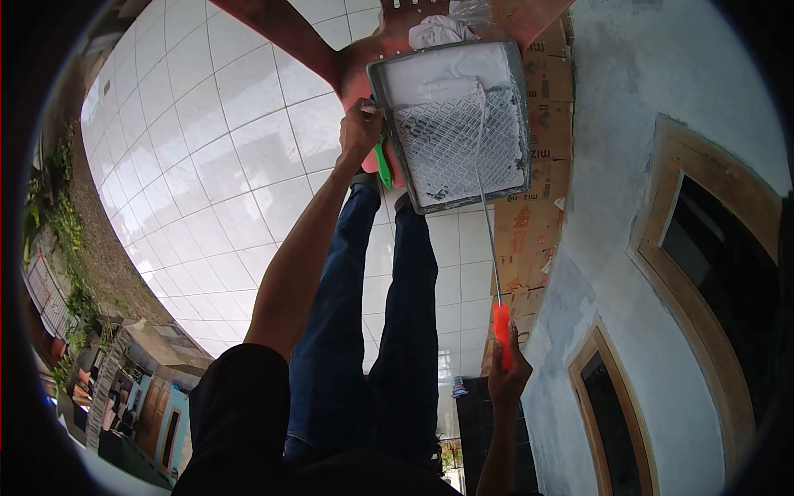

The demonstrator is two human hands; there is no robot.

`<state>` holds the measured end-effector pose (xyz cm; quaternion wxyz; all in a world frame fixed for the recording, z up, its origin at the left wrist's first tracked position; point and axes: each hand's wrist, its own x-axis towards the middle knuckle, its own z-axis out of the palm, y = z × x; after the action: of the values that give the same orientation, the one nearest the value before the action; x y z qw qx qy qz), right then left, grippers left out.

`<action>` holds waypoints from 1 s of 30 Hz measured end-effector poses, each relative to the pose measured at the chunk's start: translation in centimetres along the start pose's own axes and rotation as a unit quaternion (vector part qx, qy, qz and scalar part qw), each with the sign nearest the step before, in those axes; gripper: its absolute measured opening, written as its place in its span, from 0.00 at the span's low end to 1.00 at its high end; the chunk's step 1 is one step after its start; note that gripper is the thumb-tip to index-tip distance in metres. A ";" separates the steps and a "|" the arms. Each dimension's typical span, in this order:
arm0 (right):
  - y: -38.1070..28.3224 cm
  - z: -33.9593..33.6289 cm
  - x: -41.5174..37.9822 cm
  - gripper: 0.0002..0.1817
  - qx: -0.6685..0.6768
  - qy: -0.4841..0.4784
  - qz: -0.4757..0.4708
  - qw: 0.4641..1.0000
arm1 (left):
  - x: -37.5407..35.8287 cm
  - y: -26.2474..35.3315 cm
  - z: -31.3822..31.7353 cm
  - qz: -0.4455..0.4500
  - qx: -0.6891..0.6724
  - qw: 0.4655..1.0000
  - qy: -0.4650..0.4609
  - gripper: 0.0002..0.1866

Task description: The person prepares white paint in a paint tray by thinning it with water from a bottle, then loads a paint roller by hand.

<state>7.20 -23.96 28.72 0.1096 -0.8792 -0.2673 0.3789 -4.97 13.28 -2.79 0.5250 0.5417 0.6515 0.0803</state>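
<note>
A dark paint tray [524, 124] with a ridged ramp rests on a red plastic chair [357, 70], with white paint in its far well. My right hand [507, 369] is wrapped round the red handle of a paint roller [501, 324]. The roller's long metal rod runs over the ramp, and its white-coated head lies in the paint. At the tray's left edge, my left hand [361, 128] has its fingers closed on the rim. A green-handled tool [382, 164] lies just below that hand on the chair; its working end is hidden.
Cardboard sheets [529, 227] cover the floor along the pale wall [600, 240] to the right, which has wood-framed windows [645, 248]. A crumpled whitish cloth or bag [442, 31] sits behind the tray. White floor tiles [223, 132] stretch left.
</note>
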 end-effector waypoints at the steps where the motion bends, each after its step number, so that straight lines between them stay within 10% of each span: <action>1: 0.3 0.1 0.1 0.23 -0.010 0.014 -0.001 1.000 | -0.1 -0.1 0.0 0.002 0.001 1.000 0.000 0.15; 30: -1.0 1.6 0.9 0.22 -0.003 0.023 0.014 1.000 | -0.1 0.1 0.0 -0.008 -0.009 1.000 -0.004 0.15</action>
<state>6.13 -22.64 27.51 0.1082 -0.8916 -0.2536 0.3592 -4.89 13.21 -2.62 0.5330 0.5320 0.6531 0.0798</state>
